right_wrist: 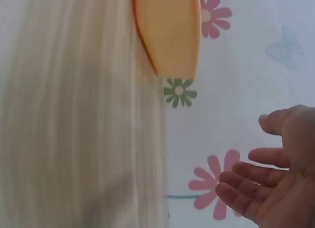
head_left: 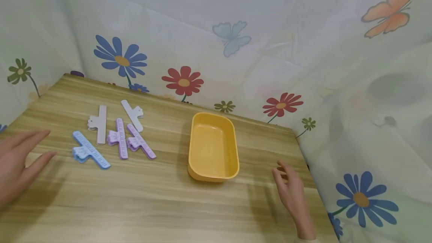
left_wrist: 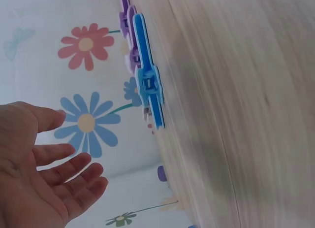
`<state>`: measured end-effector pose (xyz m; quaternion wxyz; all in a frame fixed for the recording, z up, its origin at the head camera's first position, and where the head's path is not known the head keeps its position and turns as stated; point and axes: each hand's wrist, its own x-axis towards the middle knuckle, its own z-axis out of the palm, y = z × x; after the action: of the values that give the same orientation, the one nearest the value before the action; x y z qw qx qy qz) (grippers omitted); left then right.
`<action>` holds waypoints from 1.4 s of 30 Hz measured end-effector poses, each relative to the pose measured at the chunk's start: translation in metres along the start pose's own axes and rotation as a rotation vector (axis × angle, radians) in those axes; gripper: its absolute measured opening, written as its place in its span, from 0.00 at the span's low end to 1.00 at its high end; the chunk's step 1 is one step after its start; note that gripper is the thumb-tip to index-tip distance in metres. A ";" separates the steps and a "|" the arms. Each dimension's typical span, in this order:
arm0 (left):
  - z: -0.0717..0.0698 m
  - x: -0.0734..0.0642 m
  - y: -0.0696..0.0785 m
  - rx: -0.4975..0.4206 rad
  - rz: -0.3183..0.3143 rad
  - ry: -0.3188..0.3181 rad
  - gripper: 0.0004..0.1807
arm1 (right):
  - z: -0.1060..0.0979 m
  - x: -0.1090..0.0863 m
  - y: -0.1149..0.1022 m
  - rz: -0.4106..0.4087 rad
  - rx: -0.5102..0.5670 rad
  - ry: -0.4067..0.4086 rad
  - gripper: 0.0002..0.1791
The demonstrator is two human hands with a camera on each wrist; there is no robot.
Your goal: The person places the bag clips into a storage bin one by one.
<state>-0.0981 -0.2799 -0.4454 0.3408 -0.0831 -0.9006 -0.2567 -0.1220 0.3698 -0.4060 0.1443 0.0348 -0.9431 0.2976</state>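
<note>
"On the wood-grained table point(head_left: 145, 201), what might catch you out first?"

"The yellow tub point(head_left: 212, 152), I'd judge. It stands upright to the right of the clips, and your right hand point(head_left: 291, 190) is near its right side, not touching. Swing that hand inward too low and you could hit the tub's wall and shove it askew."

"And the clips to its left?"

"You have five, lying near one another: a blue clip point(head_left: 90, 150), a grey clip point(head_left: 102, 125), a white clip point(head_left: 132, 115), a purple clip point(head_left: 122, 138) and a second purple clip point(head_left: 143, 143). You can't tell from here whether the purple pair touch; a hasty grab at one could drag its neighbour along. Squeeze any clip's handle by accident and it may spring and slip from you."

"How are your hands?"

"Your left hand point(head_left: 20, 164) is fairly wide, thumb well apart from the fingers, holding and touching nothing; the blue clip is nearest to it. Your right hand is looser, fingers softly bent, with a clear gap to the thumb. It holds nothing either, and hangs apart from the tabletop."
</note>
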 end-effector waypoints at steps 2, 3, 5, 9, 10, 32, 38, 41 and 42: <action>0.000 0.004 0.006 0.035 -0.054 -0.053 0.27 | 0.004 0.004 -0.003 -0.011 0.025 0.045 0.22; 0.001 0.006 0.008 0.051 -0.075 -0.080 0.25 | 0.006 0.006 -0.004 -0.011 0.041 0.059 0.20; 0.001 0.009 0.012 0.077 -0.112 -0.146 0.24 | 0.010 0.009 -0.006 0.005 0.081 0.075 0.18; 0.005 0.013 0.013 0.085 -0.148 -0.227 0.23 | 0.017 0.016 -0.013 0.064 0.206 0.044 0.17; 0.005 0.014 0.013 0.083 -0.158 -0.245 0.23 | 0.019 0.018 -0.015 0.081 0.238 0.034 0.17; 0.031 0.016 0.012 0.107 -0.338 -0.487 0.29 | 0.073 0.047 -0.048 0.201 0.434 -0.118 0.16; 0.037 0.017 0.005 0.103 -0.308 -0.482 0.31 | 0.082 0.051 -0.053 0.201 0.455 -0.122 0.14; 0.039 0.018 0.003 0.096 -0.310 -0.483 0.32 | 0.086 0.053 -0.055 0.203 0.457 -0.125 0.14; 0.040 0.019 0.003 0.093 -0.309 -0.484 0.32 | 0.087 0.053 -0.055 0.204 0.456 -0.126 0.14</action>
<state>-0.1340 -0.2570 -0.4572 0.0764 0.0123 -0.9685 -0.2368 -0.1866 0.2757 -0.4283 0.0428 -0.0103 -0.8575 0.5126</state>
